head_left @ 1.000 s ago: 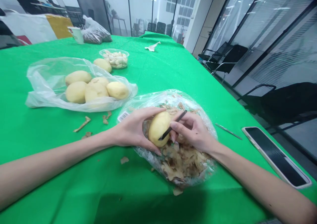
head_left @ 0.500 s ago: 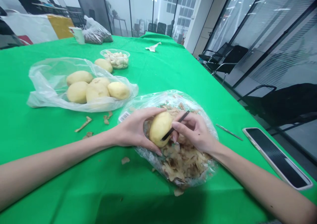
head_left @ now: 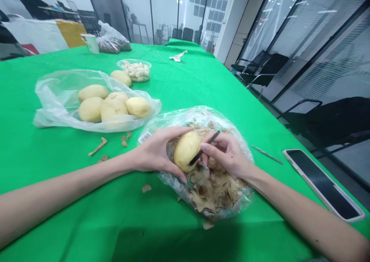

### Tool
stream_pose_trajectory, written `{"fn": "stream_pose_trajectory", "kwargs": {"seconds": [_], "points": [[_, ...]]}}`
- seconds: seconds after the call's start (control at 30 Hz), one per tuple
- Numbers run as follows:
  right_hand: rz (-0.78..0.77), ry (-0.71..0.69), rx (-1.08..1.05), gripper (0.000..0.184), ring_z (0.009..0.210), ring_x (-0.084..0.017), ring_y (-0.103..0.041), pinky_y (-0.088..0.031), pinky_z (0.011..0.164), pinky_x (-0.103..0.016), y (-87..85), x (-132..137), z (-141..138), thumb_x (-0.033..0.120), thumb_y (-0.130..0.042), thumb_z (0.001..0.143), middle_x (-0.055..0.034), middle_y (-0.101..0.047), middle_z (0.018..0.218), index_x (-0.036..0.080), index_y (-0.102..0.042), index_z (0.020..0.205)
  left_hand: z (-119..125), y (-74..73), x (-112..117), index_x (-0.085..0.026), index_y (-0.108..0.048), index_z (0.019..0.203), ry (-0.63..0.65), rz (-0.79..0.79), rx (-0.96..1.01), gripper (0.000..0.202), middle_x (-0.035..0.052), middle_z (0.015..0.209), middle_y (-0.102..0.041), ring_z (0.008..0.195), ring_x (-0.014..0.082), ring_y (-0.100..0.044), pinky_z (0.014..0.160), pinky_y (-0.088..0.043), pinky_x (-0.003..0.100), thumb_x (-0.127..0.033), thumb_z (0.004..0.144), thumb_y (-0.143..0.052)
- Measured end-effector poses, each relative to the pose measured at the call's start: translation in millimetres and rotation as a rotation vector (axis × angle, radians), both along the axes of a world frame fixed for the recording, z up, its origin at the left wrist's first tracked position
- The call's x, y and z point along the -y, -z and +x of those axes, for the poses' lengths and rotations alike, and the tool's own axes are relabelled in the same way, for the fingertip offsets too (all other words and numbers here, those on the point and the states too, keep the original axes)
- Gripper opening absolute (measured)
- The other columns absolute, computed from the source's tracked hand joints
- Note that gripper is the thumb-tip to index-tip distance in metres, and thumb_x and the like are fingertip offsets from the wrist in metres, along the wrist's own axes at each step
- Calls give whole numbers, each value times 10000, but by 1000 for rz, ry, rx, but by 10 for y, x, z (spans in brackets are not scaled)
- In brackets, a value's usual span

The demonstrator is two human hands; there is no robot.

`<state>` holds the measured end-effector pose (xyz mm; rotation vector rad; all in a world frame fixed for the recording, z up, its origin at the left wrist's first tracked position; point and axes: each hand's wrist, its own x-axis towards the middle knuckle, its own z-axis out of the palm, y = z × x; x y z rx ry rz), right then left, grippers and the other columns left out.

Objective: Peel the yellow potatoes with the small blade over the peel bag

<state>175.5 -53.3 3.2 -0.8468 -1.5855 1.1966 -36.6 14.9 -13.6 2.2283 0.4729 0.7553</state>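
My left hand is wrapped round a peeled yellow potato, holding it just above a clear plastic bag heaped with brown peelings. My right hand pinches a thin black tool whose tip rests against the potato's right side. Both hands hover over the bag's near-left part.
Several peeled potatoes lie on another clear bag at the left. A clear bowl of pale pieces, a paper cup and a dark bag stand further back. A phone and thin metal tool lie at the right. Loose peelings dot the green tablecloth.
Nothing has really changed: both hands stay on the potato and tool, with only a slight shift of the view.
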Motion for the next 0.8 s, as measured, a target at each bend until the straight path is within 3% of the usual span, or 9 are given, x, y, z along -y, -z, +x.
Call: {"fn": "stream_pose_trajectory", "kwargs": {"seconds": [0.27, 0.5, 0.67, 0.8], "points": [[33, -36, 145, 284, 494, -130, -580, -466, 473, -264, 51, -2, 22, 401, -696, 833, -11, -660, 589, 200, -657, 637, -13, 11, -32, -267, -515, 1373, -2, -6, -25, 1076, 119, 1374, -572, 1246, 366, -544, 1079, -420, 529, -504, 407, -923], [-37, -21, 97, 294, 418, -113, -539, -407, 413, -248, 25, 0, 35, 436, -662, 848, 1, -639, 540, 189, -634, 692, -13, 39, -38, -254, -532, 1358, -2, -37, 6, 1063, 128, 1356, -581, 1235, 372, -552, 1097, -387, 558, -536, 406, -912], [36, -64, 163, 250, 450, -121, -574, -438, 428, -247, 20, 7, 33, 365, -693, 837, -3, -657, 566, 197, -648, 657, -21, 24, -45, -273, -522, 1365, 3, -49, -13, 1076, 118, 1382, -561, 1260, 378, -529, 1086, -409, 546, -520, 396, -921], [-30, -54, 70, 231, 437, -126, -589, -451, 418, -248, 17, 7, 34, 375, -681, 845, 2, -652, 551, 193, -651, 707, -12, 24, -46, -243, -530, 1356, 8, -55, 4, 1073, 135, 1364, -572, 1238, 378, -546, 1092, -394, 550, -516, 396, -923]]}}
